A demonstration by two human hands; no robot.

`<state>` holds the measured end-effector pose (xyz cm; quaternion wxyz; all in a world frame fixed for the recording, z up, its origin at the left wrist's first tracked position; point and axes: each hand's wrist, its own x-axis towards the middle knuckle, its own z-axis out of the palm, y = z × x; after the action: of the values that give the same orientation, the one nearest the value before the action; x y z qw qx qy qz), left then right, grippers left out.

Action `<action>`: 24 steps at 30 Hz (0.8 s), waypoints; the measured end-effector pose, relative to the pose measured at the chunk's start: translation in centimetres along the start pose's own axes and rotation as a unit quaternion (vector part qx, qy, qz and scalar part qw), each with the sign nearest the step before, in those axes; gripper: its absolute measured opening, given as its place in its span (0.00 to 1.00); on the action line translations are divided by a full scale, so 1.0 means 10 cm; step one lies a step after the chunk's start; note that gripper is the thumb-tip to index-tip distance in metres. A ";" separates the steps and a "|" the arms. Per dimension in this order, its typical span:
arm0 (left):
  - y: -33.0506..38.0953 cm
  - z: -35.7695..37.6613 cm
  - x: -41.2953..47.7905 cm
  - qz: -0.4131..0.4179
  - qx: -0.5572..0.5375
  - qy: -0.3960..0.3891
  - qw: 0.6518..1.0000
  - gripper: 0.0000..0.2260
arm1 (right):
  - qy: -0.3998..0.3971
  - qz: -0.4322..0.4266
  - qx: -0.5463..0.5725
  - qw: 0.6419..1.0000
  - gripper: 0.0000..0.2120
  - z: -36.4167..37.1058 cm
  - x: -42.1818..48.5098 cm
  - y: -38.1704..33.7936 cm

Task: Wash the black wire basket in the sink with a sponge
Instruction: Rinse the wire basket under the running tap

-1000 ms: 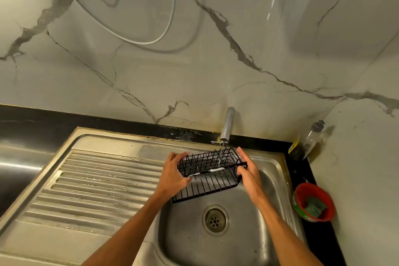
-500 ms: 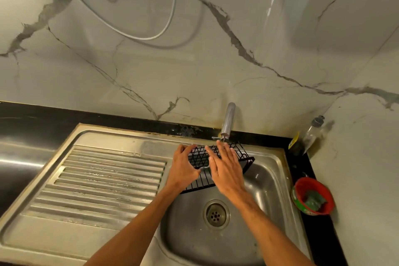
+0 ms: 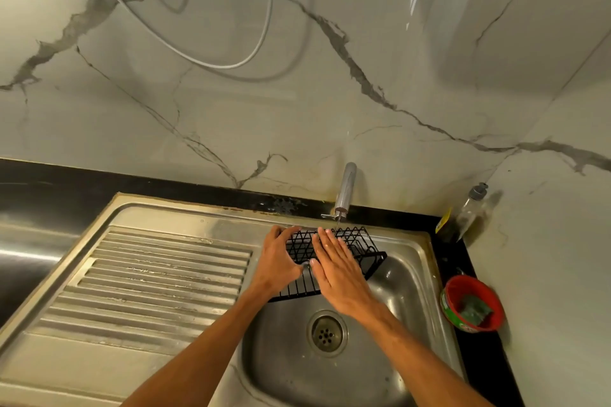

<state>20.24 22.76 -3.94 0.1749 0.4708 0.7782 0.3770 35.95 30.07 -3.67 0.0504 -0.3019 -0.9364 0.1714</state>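
- Now the black wire basket (image 3: 361,241) hangs tilted over the sink (image 3: 401,324), just under the tap (image 3: 345,188).
- Gripping its left end is the left hand (image 3: 276,261), fingers curled round the wire.
- Across it lies the right hand (image 3: 337,269), flat, fingers straight.
- Well apart, the green sponge (image 3: 474,309) sits in a red bowl (image 3: 497,304) on the desk (image 3: 479,367).

Dim warm light, glare at top left, wide-angle edges curve
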 end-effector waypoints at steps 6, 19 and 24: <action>0.00 0.05 -0.08 -0.013 -0.002 -0.008 1.000 0.37 | 0.042 0.036 -0.003 0.998 0.33 -0.01 -0.19 0.31; 0.13 0.00 0.01 -0.013 -0.024 0.019 0.999 0.36 | 0.108 0.129 -0.016 0.986 0.27 -0.19 0.16 0.33; -0.01 -0.09 -0.06 -0.028 -0.013 0.029 0.999 0.36 | 0.100 0.260 0.048 0.959 0.28 -0.26 0.13 0.46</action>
<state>19.94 21.86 -3.49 0.1687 0.4356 0.7906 0.3959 37.94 35.03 -2.86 0.1119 -0.5482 -0.8062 0.1922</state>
